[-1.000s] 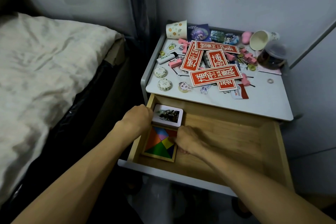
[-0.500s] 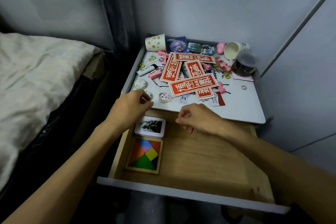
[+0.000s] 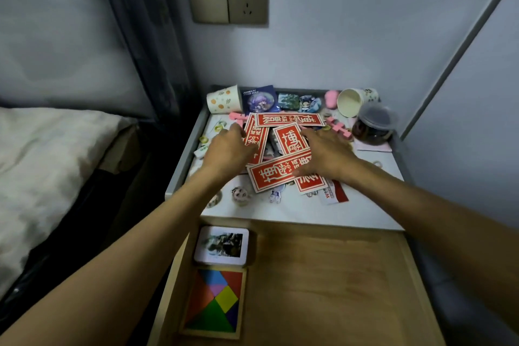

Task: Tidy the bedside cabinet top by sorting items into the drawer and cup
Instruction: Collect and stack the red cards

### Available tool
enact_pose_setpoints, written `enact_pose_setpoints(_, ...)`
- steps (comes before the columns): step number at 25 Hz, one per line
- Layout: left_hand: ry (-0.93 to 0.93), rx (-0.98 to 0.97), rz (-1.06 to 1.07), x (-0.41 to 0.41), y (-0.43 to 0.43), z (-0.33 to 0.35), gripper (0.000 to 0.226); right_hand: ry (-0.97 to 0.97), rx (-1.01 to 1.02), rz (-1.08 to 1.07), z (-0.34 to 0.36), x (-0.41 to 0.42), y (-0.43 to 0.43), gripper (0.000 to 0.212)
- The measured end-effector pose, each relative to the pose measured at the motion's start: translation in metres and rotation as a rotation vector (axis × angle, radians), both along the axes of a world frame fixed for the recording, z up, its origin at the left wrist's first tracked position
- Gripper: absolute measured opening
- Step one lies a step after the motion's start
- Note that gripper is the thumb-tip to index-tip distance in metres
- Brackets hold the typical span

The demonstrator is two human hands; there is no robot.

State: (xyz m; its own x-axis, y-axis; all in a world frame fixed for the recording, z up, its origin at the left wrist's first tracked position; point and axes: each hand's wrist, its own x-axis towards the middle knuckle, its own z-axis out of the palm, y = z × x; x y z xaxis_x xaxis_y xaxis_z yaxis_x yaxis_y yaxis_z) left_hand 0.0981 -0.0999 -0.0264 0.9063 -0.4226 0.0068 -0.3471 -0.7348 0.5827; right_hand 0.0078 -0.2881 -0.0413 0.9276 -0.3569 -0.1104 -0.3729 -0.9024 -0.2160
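Left hand and right hand flanked the red cards on the worktop, grips released, fingers flat (likely herding them together for the drawer).

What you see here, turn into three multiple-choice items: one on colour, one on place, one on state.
1. The big cards on the cabinet top are: A blue; B red; C green.
2. The tangram lies: A on the cabinet top; B under the cards; C in the drawer.
3. The drawer is: A shut; B open; C missing.

Key:
1 B, the cards are red with pale characters.
2 C, the tangram sits on the wooden floor at the drawer's left side.
3 B, the drawer's floor shows in front of the cabinet top.
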Motion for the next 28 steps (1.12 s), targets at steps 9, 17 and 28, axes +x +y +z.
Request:
enact_pose_setpoints(9,-0.011,0.200,0.060,0.045,-0.038,-0.022,0.074,-0.044,0.082,-0.038,0.002,0.019,-0.010,0.097)
enact_pose_setpoints(17,0.238,-0.302,0.200,0.045,-0.011,-0.009,0.040,-0.117,0.307,-0.117,0.028,0.010,-0.011,0.064)
enact_pose_setpoints(28,0.443,-0.616,0.112,-0.046,0.070,0.033,0.025,-0.417,1.081,-0.276,0.057,-0.072,0.022,0.017)
